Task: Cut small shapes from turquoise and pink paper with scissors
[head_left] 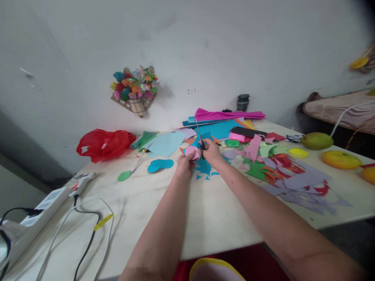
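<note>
My left hand (184,164) pinches a pink paper circle (191,152) above the middle of the table. My right hand (212,152) grips a pair of scissors (198,132) by the handles, its blades pointing up and away from me. The two hands are close together, and the scissors are right beside the pink paper; whether they touch it I cannot tell. Blue paper scraps (203,167) lie beneath both hands. Left of them rest blue rounded paper shapes (160,165) and a green paper disc (124,176).
A red plastic bag (105,143), white power strips (48,205) and cables occupy the left side. Coloured scraps (307,175) and mangoes (341,159) lie at right. Behind are a magenta paper roll (228,114) and a dark cup (243,102). Paper flowers (136,88) hang on the wall.
</note>
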Available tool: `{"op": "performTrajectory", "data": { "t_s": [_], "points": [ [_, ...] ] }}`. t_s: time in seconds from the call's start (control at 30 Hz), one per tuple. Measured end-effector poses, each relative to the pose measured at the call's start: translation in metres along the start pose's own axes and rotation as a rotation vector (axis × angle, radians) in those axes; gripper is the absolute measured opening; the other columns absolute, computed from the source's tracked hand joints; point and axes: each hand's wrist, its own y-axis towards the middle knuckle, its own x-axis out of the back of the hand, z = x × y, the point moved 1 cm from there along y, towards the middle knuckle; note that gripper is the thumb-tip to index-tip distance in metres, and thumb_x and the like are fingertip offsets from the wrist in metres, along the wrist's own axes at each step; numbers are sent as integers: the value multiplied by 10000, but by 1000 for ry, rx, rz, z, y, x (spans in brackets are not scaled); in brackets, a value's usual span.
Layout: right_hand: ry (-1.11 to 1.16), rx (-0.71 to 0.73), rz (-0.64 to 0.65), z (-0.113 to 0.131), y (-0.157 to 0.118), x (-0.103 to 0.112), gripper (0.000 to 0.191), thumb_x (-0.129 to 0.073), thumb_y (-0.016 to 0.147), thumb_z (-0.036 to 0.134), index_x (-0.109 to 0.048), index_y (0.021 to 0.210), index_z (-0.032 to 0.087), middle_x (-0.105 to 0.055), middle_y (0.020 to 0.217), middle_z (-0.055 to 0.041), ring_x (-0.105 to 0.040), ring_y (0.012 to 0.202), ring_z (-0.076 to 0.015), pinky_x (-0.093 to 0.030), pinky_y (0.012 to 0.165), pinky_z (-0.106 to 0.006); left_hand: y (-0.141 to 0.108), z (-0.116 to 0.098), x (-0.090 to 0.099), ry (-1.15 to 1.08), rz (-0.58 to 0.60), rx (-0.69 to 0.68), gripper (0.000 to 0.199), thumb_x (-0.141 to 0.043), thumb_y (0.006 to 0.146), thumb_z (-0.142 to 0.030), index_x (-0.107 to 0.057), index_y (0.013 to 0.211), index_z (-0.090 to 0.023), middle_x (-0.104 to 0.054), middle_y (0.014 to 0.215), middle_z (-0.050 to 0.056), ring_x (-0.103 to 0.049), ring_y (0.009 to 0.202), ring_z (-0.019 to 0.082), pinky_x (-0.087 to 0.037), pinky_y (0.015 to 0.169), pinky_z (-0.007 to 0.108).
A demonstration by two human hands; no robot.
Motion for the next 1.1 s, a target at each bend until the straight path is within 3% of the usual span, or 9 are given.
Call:
{"op": "performTrajectory", "data": {
  "t_s": [0.27,0.4,0.47,0.53,0.73,0.9,1.1],
  "points": [
    [83,-183,39,9,-1,2,303,-686,651,208,-628,948,193,-623,627,32,-593,566,-159,-478,539,-271,3,2,2,-70,5,-79,322,-874,531,-239,-679,758,-121,-692,677,45,-615,556,134,-498,571,251],
    [169,-299,157,19,-2,12,371,-787,635,269,-604,945,184,-616,600,43,-549,463,-118,-440,458,-235,6,1,8,-59,-40,-117,394,-905,449,-279,-677,726,-114,-689,641,53,-615,553,159,-505,577,283],
    [152,-328,248,22,-3,19,390,-814,648,337,-602,933,176,-625,584,25,-564,456,-118,-364,391,-200,9,1,12,-55,-58,-137,416,-911,440,-302,-675,729,-117,-693,642,51,-617,553,162,-503,569,285],
    [131,-338,343,23,-3,28,386,-806,680,418,-604,895,169,-630,569,9,-559,436,-110,-313,356,-189,12,1,16,-46,-62,-162,405,-905,460,-317,-674,732,-124,-691,639,42,-613,550,150,-488,550,265],
    [89,-305,697,21,-3,48,420,-690,797,551,-604,722,147,-657,595,-46,-560,439,-100,-347,359,-194,12,-7,23,-15,-74,-172,296,-847,555,-271,-699,762,-119,-719,725,82,-615,586,123,-413,482,200],
    [69,-347,777,23,0,63,420,-658,823,548,-657,893,134,-630,559,-16,-544,412,-104,-333,345,-201,7,-14,23,3,-88,-158,235,-820,602,-230,-689,759,-116,-722,740,95,-591,552,101,-353,431,180],
    [72,-386,837,29,1,75,438,-709,753,551,-647,853,129,-626,543,-15,-525,384,-106,-336,333,-208,9,-14,23,-30,-88,-164,215,-790,633,-201,-679,796,-115,-710,757,91,-663,661,149,-471,571,225]
  ]
}}
